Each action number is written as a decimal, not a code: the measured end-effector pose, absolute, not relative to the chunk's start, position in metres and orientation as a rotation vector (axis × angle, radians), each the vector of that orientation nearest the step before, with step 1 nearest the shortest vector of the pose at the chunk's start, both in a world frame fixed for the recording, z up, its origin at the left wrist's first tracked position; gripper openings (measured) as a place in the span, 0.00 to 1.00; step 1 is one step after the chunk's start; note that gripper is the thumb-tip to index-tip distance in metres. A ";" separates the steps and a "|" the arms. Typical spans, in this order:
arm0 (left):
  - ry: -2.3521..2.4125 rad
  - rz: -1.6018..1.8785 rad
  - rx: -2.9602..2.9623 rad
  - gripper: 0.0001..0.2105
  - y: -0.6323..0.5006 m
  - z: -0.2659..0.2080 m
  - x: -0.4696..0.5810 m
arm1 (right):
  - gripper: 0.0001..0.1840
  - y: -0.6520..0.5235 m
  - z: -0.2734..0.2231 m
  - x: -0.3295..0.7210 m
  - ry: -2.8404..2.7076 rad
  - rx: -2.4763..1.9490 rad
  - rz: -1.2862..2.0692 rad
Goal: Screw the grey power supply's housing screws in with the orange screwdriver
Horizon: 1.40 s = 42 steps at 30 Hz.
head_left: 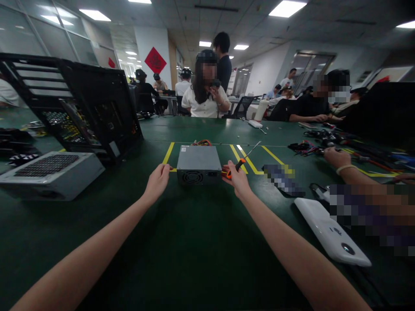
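A grey metal computer power supply (198, 159) sits on the green table in front of me, its fan grille and power socket facing me and coloured wires showing behind it. My left hand (157, 182) is just left of it, fingers closed together. Whatever they may hold is hidden. My right hand (239, 180) is at the right side of the power supply, wrapped round a screwdriver (240, 164) with an orange and black handle. Its thin metal shaft points up and away to the right. Whether either hand touches the casing I cannot tell.
A black computer case (110, 108) and a second power supply (61, 170) stand at left. Yellow tape lines (168, 153) mark the table. To the right are a white device (330, 231), a blurred dark object (283, 180), cables (304, 149) and a co-worker's hand (337, 157). People sit opposite.
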<state>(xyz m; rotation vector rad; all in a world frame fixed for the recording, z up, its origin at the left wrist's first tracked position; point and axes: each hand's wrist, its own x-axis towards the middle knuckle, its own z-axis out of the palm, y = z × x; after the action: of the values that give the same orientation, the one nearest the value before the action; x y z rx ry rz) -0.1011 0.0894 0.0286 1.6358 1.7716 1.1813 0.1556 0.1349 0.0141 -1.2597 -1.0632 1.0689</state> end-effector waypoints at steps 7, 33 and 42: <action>1.354 0.496 2.321 0.15 0.049 0.024 -0.057 | 0.16 0.093 0.028 0.163 -1.016 -1.204 1.094; 1.408 0.884 2.134 0.13 0.074 0.047 -0.074 | 0.11 0.050 0.045 0.171 -1.052 -0.997 1.121; 1.446 0.615 2.370 0.12 0.050 0.003 -0.078 | 0.07 0.047 0.045 0.170 -1.047 -0.957 1.036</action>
<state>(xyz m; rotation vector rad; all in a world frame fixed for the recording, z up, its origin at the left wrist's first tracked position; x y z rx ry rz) -0.0783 0.0498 0.0035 2.3705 1.4457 0.6151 0.1702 0.0469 0.0449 -0.9572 -1.0472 1.0363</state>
